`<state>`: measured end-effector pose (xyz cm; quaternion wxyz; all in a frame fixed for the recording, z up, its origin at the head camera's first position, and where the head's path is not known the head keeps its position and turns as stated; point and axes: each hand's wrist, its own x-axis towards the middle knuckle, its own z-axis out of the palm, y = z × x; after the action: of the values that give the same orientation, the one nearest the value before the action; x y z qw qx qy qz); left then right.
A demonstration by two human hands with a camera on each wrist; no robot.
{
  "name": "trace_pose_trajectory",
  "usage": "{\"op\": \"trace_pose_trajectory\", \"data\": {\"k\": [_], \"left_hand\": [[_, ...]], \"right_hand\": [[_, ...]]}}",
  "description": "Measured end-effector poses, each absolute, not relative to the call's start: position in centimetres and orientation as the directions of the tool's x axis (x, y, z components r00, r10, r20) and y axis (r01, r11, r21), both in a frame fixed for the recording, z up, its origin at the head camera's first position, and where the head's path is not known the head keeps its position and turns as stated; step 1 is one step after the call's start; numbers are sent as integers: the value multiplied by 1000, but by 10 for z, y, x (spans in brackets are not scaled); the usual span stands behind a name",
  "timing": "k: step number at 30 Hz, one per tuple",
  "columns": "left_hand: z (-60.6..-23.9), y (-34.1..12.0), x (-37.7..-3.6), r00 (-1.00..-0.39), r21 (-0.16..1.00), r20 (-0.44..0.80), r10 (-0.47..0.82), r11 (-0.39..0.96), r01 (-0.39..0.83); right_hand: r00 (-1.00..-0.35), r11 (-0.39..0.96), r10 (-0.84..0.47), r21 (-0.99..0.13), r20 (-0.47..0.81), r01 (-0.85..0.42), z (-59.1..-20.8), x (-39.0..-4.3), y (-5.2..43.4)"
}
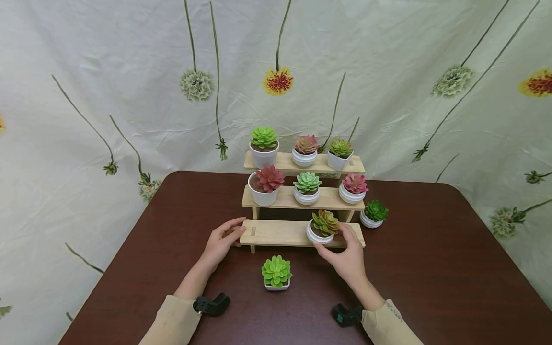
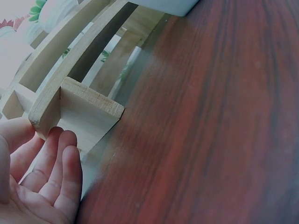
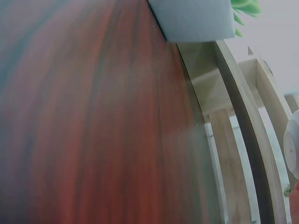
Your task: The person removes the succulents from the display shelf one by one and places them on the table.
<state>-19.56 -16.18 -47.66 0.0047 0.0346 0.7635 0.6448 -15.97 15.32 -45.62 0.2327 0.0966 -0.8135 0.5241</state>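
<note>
A three-step wooden stand (image 1: 276, 232) stands on the table. At its lowest step, my right hand (image 1: 350, 258) grips a round white pot with a yellow-green, reddish-tinged succulent (image 1: 325, 222), thumb in front and fingers at the right side. Only a bit of that hand's skin shows at the right wrist view's edge, near the white pot (image 3: 292, 147). My left hand (image 1: 221, 243) pinches the left end of the lowest step; the left wrist view shows the fingers (image 2: 70, 175) curled below the board's end (image 2: 41, 112). A bright green succulent in a square white pot (image 1: 276, 272) stands in front.
Three potted succulents stand on the top step, including a pink-green one (image 1: 306, 144). Three more fill the middle step, among them a dark red one (image 1: 270, 179). A dark green potted succulent (image 1: 376, 211) stands right of the stand on the brown table (image 1: 431, 249). A floral cloth (image 1: 129, 72) hangs behind.
</note>
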Motion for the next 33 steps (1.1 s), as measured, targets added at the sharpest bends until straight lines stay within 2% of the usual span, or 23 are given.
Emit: {"op": "trace_pose_trajectory", "data": {"k": [6, 17, 33], "left_hand": [[-476, -162, -195, -998, 985, 38, 58, 166, 47], [-476, -162, -195, -997, 985, 41, 72, 166, 53], [-477, -163, -197, -996, 986, 44, 72, 155, 55]], "right_hand": [[-847, 451, 141, -795, 513, -406, -442, -150, 164], [-813, 442, 218, -798, 540, -411, -456, -155, 197], [-811, 507, 330, -815, 483, -279, -460, -153, 235]]}}
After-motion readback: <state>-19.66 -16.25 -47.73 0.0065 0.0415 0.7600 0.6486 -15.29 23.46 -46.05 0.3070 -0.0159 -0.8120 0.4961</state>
